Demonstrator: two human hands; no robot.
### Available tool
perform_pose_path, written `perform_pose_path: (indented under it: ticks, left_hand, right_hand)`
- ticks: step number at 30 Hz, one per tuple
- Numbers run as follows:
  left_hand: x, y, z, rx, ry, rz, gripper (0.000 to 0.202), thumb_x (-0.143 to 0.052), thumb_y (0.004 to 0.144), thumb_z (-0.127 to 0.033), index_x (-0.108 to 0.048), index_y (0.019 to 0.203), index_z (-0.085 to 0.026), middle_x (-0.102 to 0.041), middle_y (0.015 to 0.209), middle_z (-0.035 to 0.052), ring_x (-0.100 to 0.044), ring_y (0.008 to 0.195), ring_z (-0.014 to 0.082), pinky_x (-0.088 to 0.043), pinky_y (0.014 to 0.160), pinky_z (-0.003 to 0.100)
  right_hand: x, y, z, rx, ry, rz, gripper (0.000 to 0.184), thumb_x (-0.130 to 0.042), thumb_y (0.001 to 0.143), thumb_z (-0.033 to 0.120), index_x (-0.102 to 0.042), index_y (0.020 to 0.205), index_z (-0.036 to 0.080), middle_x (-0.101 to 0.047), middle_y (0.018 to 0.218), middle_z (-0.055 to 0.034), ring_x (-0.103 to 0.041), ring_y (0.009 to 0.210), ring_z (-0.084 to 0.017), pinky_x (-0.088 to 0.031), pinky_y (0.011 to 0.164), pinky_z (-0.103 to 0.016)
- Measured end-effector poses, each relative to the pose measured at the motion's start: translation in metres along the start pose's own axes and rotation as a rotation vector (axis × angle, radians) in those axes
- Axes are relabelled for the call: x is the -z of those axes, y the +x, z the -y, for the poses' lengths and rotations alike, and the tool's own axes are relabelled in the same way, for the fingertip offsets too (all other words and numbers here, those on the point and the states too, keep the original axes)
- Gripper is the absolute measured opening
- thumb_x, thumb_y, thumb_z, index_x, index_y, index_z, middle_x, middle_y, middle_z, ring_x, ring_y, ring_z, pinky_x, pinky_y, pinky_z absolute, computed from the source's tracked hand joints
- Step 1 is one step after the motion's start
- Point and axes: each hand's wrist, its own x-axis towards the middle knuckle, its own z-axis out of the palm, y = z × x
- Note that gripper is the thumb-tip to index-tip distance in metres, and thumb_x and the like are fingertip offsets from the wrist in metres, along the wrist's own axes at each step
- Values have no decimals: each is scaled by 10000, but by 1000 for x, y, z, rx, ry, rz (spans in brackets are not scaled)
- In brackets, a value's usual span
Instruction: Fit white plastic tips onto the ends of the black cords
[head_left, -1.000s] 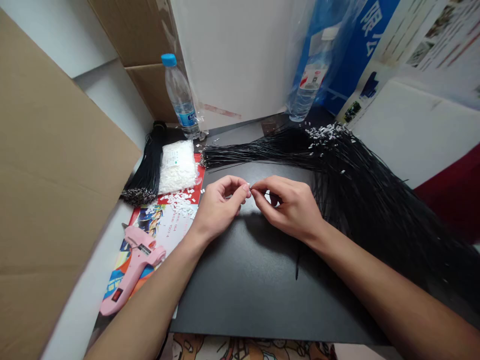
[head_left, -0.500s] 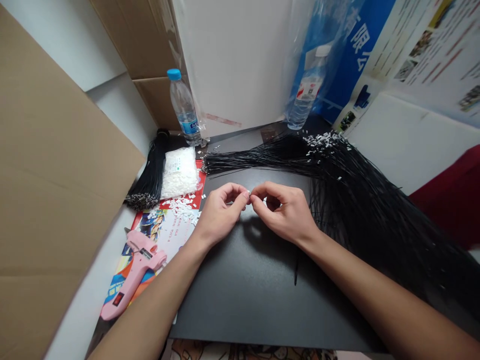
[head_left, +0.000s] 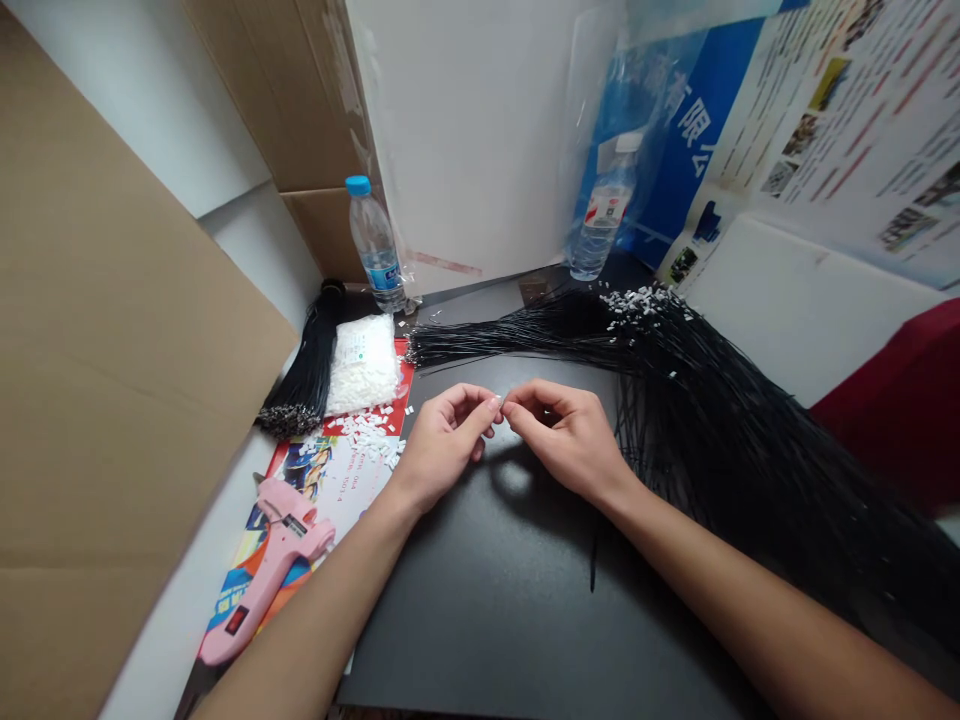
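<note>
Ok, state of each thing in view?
left hand, pinching white tab
right hand, pinching same white tab
pink hot glue gun, lying on its side
water bottle, upright, capped
bagged white tabs, bag full
loose white tabs, scattered
black cords, fanned out

The one camera, worn on the person's head, faces forward and down from close above a black board, framing the left hand and right hand at centre.

A tiny white piece is pinched between the left hand and right hand above a black board, black cords being spread alongside.
</note>
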Motion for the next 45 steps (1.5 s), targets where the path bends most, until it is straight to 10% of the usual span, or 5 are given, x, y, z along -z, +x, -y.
perform_pose_path:
  ticks: [15, 30, 45]
  left_hand:
    - [13, 0, -1, 232, -136, 164, 325, -837, 724, -407, -691, 811, -129, -611, 745, 0, -471, 569, 55, -360, 505, 192]
    - [2, 0, -1, 17, 131, -5, 307, -742, 807, -443, -697, 849, -143, -621, 706, -5, -442, 494, 61, -354, 463, 210]
    - [8, -1, -1, -170, 299, -79, 183, -675, 867, -349, -695, 844, -168, -700, 823, 43, -609, 760, 156, -457, 648, 248]
  right_hand:
    - [9, 5, -6, -98, 126, 214, 200, -596, 778, 309, -670, 673, 156, -587, 590, 20, -451, 544, -85, -331, 510, -209]
    - [1, -3, 5, -71, 26, -8, 216, -572, 804, 296, -625, 642, 164, -538, 543, 26, -446, 503, -83, -346, 481, -201]
    - [0, -7, -1, 283, -211, -38, 156, -575, 935, 218, -668, 815, 181, -698, 725, -19, -584, 601, -111, -430, 601, -233]
